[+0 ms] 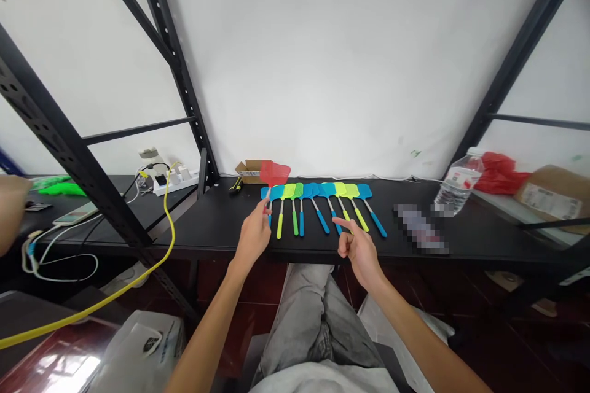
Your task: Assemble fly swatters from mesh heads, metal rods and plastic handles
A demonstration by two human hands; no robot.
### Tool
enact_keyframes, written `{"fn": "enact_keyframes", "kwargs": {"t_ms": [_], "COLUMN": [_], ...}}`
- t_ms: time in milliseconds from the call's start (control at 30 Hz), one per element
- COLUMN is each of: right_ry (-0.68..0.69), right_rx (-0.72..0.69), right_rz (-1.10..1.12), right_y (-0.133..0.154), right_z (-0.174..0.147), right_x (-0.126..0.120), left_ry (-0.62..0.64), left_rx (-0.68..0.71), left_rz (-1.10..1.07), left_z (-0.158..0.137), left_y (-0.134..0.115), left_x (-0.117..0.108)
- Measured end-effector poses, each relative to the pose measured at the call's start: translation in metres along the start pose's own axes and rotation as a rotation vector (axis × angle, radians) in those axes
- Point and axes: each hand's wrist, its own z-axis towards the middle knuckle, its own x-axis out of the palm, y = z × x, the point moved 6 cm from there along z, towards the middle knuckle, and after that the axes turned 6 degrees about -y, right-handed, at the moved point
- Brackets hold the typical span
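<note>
My left hand is closed on the handle of a red fly swatter, whose head is raised above the left end of a row of swatters. Several blue, yellow and green fly swatters lie side by side on the black table, heads toward the wall and handles toward me. Among them are a yellow swatter, a green swatter and a blue swatter at the right end. Over the handles on the right side hovers my right hand, index finger stretched out, other fingers curled, holding nothing.
An open cardboard box and a yellow-black tool sit behind the row's left end. To the right are a blurred-out object and a water bottle. Black rack posts flank the table; a yellow cable hangs at left.
</note>
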Motion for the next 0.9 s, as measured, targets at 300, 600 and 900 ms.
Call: {"fn": "enact_keyframes", "kwargs": {"t_ms": [300, 600, 900], "right_ry": [-0.008, 0.002, -0.008], "right_rx": [0.006, 0.021, 0.01], "right_rz": [0.002, 0.014, 0.003], "right_y": [-0.004, -0.008, -0.009], "right_z": [0.0, -0.001, 0.0], "right_x": [0.002, 0.001, 0.001], "left_ry": [0.007, 0.087, 0.092], "left_rx": [-0.069, -0.022, 0.012], "left_rz": [0.279, 0.505, 0.432], "left_z": [0.003, 0.002, -0.002], "left_y": [0.041, 0.05, 0.046], "left_x": [0.014, 0.033, 0.035]}}
